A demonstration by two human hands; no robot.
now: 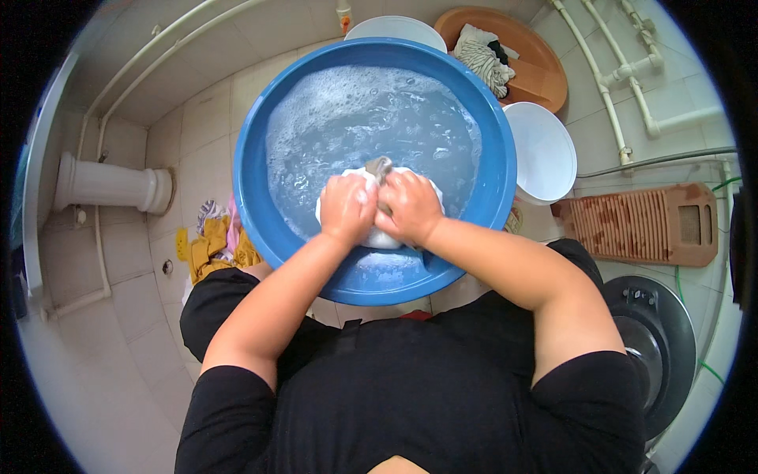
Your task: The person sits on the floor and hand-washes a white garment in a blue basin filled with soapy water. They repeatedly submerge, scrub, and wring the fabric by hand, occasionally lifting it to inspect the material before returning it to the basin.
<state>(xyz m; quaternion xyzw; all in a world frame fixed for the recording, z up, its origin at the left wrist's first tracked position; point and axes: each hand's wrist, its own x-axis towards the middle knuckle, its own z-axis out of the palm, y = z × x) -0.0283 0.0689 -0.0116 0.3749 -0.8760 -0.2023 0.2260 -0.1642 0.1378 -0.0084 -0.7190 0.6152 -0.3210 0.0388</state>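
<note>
A large round blue tub point(247, 150) stands before me, holding cloudy, sudsy water point(355, 103). At its near side, a wet white and grey cloth point(384, 239) is bunched up under both my hands. My left hand point(347, 208) is closed on the cloth's left part. Close against it, my right hand point(412, 207) grips the right part. A grey-brown fold of the cloth pokes up between the hands, and white fabric shows around and below them. The fingertips are mostly hidden in the bunched fabric.
Left of the tub lies a pile of yellow, pink and striped clothes point(217, 246). A brown basin point(546, 67) with striped cloth, white buckets point(541, 154), a brown washboard point(632, 225) and a black basin point(681, 347) surround its right side. Pipes point(608, 118) line the wall.
</note>
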